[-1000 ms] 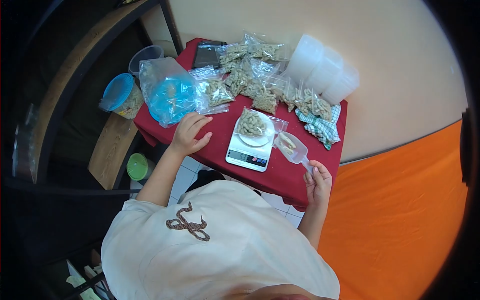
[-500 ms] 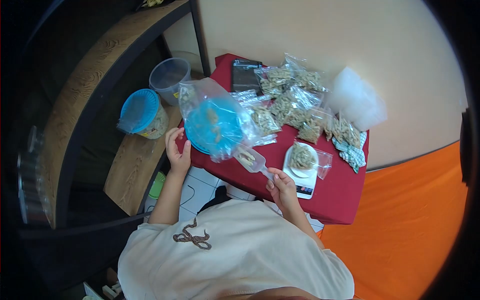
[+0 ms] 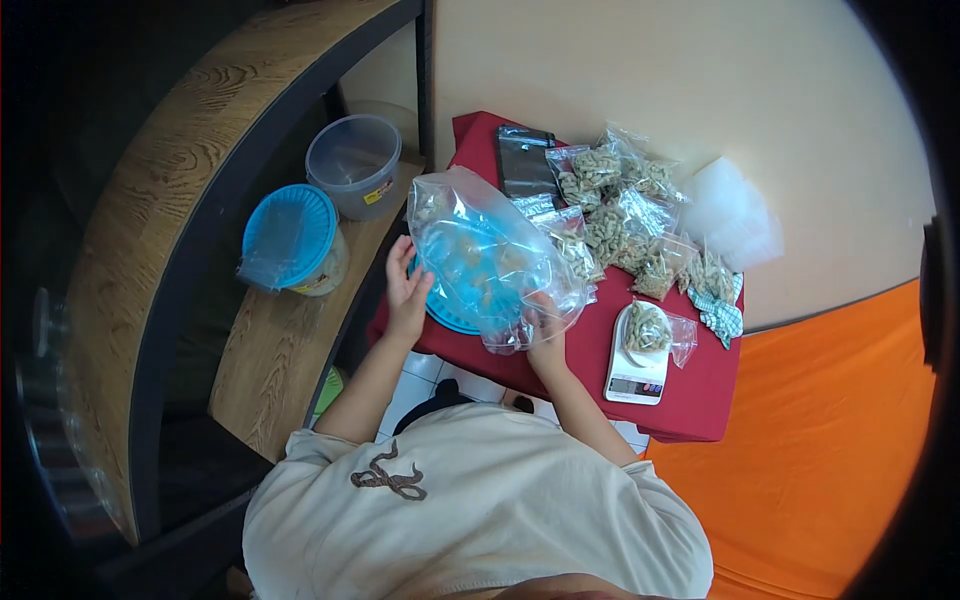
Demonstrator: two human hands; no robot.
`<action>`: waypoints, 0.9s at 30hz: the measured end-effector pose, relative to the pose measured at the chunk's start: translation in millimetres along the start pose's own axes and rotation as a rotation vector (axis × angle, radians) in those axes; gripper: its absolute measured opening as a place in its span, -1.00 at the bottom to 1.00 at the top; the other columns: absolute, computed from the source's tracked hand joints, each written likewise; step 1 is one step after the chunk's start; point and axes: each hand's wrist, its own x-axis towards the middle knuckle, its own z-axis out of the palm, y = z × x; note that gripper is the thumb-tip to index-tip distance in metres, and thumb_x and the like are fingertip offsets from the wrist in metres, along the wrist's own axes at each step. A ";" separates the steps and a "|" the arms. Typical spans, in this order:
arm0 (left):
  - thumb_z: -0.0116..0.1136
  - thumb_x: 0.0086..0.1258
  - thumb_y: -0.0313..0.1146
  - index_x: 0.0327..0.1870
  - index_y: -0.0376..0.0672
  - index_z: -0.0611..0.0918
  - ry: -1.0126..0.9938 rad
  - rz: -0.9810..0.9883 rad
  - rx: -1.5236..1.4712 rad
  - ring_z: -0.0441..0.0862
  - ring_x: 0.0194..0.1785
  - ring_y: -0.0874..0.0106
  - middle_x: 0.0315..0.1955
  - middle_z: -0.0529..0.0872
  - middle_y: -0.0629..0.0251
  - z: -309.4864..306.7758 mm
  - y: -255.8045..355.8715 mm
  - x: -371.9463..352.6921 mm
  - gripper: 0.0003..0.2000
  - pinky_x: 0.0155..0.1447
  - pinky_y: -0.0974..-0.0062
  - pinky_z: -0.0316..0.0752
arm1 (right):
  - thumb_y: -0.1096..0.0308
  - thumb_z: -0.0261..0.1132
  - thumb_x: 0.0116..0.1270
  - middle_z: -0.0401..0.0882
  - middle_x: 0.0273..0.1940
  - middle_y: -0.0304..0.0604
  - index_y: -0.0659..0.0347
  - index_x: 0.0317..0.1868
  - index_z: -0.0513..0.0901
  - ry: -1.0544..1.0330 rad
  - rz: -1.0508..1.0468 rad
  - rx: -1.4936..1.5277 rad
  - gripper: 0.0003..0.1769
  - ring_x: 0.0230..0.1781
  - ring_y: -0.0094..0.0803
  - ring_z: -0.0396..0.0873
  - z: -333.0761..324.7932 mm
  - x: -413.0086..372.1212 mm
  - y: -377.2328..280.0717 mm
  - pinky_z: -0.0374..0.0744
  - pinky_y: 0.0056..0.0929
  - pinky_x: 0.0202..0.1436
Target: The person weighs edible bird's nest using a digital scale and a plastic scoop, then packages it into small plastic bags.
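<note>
A large clear plastic bag [image 3: 455, 225] with a few pale pieces inside lies over a round blue lid or tray [image 3: 452, 318] at the table's near left. My left hand [image 3: 407, 295] is at the left edge of both, thumb and fingers apart. At the bag's right end is my right hand [image 3: 545, 335], its curled fingers partly covered by the plastic. What they hold is hidden; the scoop does not show clearly. To the right, a white kitchen scale [image 3: 637, 385] carries a small filled bag [image 3: 648, 330].
Several filled small bags [image 3: 610, 230] are heaped at the table's back, beside a black flat object [image 3: 527, 160]. Empty clear bags [image 3: 735, 215] and a checked cloth [image 3: 718, 317] lie right. A blue-lidded tub [image 3: 290, 235] and open tub [image 3: 352, 170] stand on the wooden shelf [image 3: 255, 355].
My right hand has moved left from beside the scale to the big bag, and the scoop has gone from clear view. The view has shifted, and my left hand stays near the blue rim.
</note>
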 end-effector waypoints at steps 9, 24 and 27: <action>0.00 0.35 -0.34 0.29 -0.27 0.12 -0.068 -0.244 -0.043 0.22 0.27 0.40 0.21 0.28 0.19 18.4 -5.4 -2.4 -0.46 0.33 0.47 0.05 | 0.52 0.10 0.18 0.47 -0.17 0.07 0.21 -0.05 0.43 -0.266 -0.165 -0.500 -0.72 -0.18 -0.07 0.48 8.7 36.6 15.0 0.48 -0.25 -0.09; -0.29 0.49 -0.22 0.31 -0.31 0.14 -0.037 -0.294 -0.119 0.14 0.32 0.41 0.27 0.21 0.17 16.5 -14.5 -8.5 -0.53 0.36 0.49 -0.01 | 0.58 0.22 -0.12 0.49 -0.12 0.09 0.26 -0.01 0.45 -0.440 -0.024 -0.151 -0.47 -0.13 0.03 0.47 1.1 23.1 10.1 0.45 -0.24 -0.06; -0.33 0.50 -0.18 0.32 -0.29 0.13 -0.068 -0.292 -0.158 0.11 0.33 0.41 0.28 0.18 0.17 13.2 -22.3 -8.7 -0.52 0.37 0.49 -0.03 | 0.49 0.25 -0.01 0.47 -0.08 0.05 0.18 0.00 0.45 -0.218 -0.455 -0.689 -0.53 -0.07 -0.04 0.46 4.1 21.4 -24.7 0.45 -0.23 -0.01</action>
